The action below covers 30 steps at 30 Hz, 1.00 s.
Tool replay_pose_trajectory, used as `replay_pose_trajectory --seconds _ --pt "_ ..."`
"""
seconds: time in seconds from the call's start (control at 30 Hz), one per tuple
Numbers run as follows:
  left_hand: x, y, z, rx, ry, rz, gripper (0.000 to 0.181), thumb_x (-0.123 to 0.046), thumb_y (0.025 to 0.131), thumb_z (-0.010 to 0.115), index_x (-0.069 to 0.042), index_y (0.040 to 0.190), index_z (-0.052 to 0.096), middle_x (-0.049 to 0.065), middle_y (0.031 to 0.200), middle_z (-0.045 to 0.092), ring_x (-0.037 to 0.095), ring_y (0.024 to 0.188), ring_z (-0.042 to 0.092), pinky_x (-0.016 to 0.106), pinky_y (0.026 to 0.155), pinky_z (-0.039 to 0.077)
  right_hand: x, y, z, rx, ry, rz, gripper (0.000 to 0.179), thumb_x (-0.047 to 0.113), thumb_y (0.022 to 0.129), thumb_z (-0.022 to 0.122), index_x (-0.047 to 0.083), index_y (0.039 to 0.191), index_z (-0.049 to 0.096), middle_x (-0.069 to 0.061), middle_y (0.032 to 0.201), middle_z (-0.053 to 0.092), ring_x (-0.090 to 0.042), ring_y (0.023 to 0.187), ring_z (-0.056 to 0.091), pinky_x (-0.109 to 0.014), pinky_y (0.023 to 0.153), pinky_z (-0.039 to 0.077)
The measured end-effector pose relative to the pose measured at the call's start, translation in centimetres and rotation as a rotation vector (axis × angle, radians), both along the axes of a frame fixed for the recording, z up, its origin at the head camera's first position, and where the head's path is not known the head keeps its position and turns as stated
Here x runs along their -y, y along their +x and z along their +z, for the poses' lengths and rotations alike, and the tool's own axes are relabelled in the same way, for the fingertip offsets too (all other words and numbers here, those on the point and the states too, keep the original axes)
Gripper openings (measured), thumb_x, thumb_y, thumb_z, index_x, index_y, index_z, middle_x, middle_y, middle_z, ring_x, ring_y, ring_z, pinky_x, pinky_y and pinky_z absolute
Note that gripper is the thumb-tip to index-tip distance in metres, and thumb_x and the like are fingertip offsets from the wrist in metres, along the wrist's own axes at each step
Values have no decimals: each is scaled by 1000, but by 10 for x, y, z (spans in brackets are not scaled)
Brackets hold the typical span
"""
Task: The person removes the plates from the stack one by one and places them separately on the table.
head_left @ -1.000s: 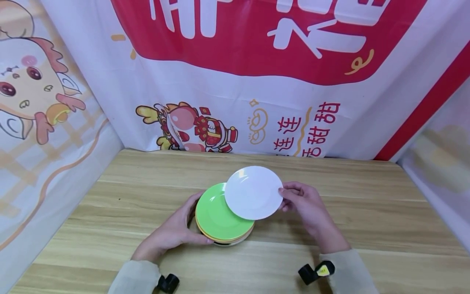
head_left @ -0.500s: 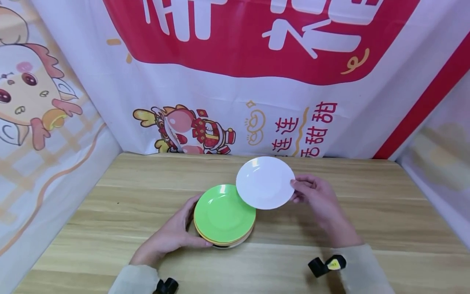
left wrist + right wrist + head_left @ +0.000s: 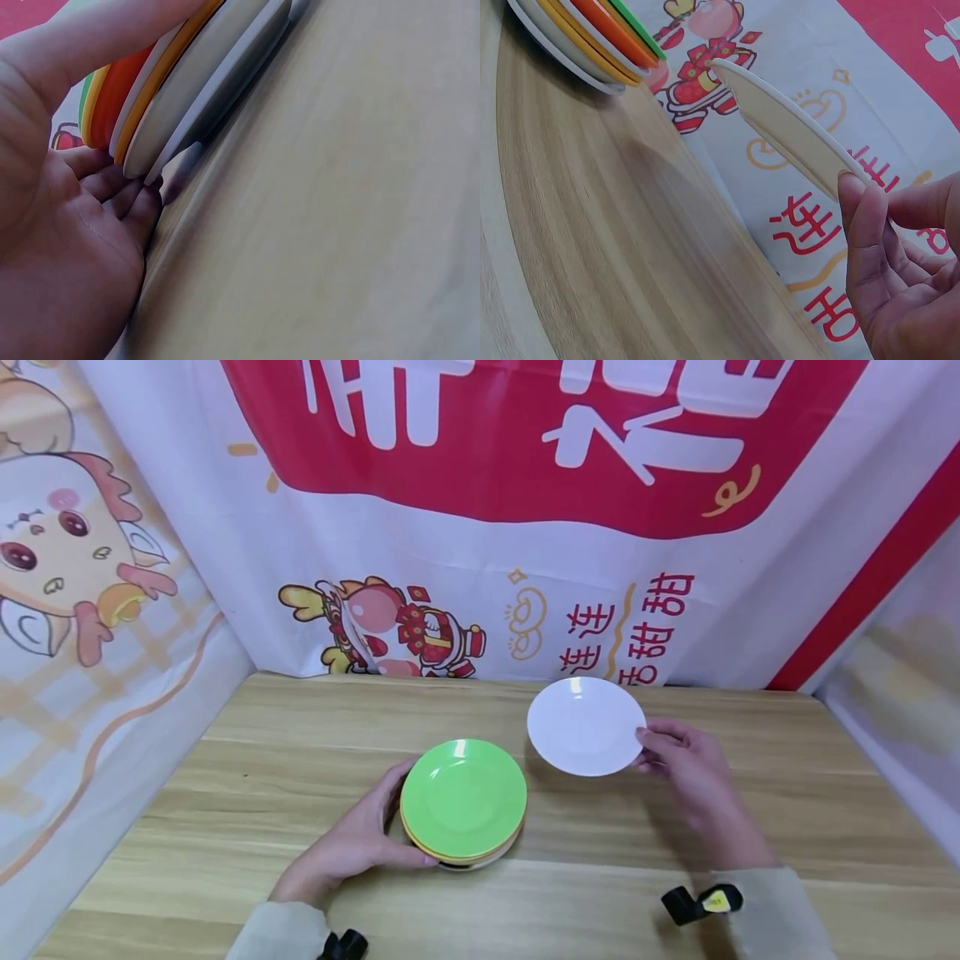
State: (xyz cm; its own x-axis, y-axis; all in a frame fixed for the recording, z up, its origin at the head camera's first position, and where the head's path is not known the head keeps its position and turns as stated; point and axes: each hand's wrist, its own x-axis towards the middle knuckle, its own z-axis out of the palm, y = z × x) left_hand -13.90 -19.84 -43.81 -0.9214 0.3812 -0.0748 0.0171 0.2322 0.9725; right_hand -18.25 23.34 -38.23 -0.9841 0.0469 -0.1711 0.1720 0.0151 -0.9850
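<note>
A stack of plates, with a green plate [image 3: 463, 797] on top, stands on the wooden table. Its edges show orange, yellow and white layers in the left wrist view. My left hand [image 3: 363, 839] grips the stack's left side, thumb at the near edge and fingers round the far side. To the right, a white plate [image 3: 587, 727] is held in the air, apart from the stack. The thumb and fingers of my right hand [image 3: 686, 760] pinch its right rim. In the right wrist view the plate's pale underside [image 3: 787, 127] faces the camera.
The wooden table [image 3: 570, 893] runs back to a printed cloth [image 3: 480, 552] that hangs behind it. More cloth hangs on the left [image 3: 112, 710] and right [image 3: 892, 718] sides. Small black cameras sit at both wrists.
My right hand has carried the white plate off the green one, to the right and slightly back. The left hand still grips the stack, which has stayed in place.
</note>
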Motion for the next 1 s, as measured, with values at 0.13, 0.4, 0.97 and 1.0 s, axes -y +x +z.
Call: replay_pose_trajectory --seconds 0.13,0.4,0.97,1.0 --pt "0 0 0 -2 -7 1 123 -17 67 104 -30 166 33 -1 174 35 31 166 22 62 135 8 -9 -1 -5 27 9 -15 37 22 110 64 -1 137 54 13 90 75 -5 83 70 -20 80 63" --pt "1 0 1 7 -4 -3 122 -16 67 104 -30 165 34 -2 174 36 32 166 23 64 135 7 -35 0 -15 72 -13 -36 42 28 109 66 1 138 53 11 93 72 -5 85 71 -20 80 63" --pt "1 1 0 -5 6 -2 123 -15 65 104 -29 165 35 -2 172 38 31 165 25 60 135 9 -70 -2 -31 172 -50 -119 34 24 110 62 6 138 52 10 90 72 -6 83 71 -20 78 63" --pt "1 1 0 -2 8 -2 122 -15 65 104 -29 165 35 -2 173 38 31 165 25 61 135 9 -72 -3 -32 178 -53 -125 36 24 110 62 6 139 51 10 89 72 -6 83 71 -20 79 63"
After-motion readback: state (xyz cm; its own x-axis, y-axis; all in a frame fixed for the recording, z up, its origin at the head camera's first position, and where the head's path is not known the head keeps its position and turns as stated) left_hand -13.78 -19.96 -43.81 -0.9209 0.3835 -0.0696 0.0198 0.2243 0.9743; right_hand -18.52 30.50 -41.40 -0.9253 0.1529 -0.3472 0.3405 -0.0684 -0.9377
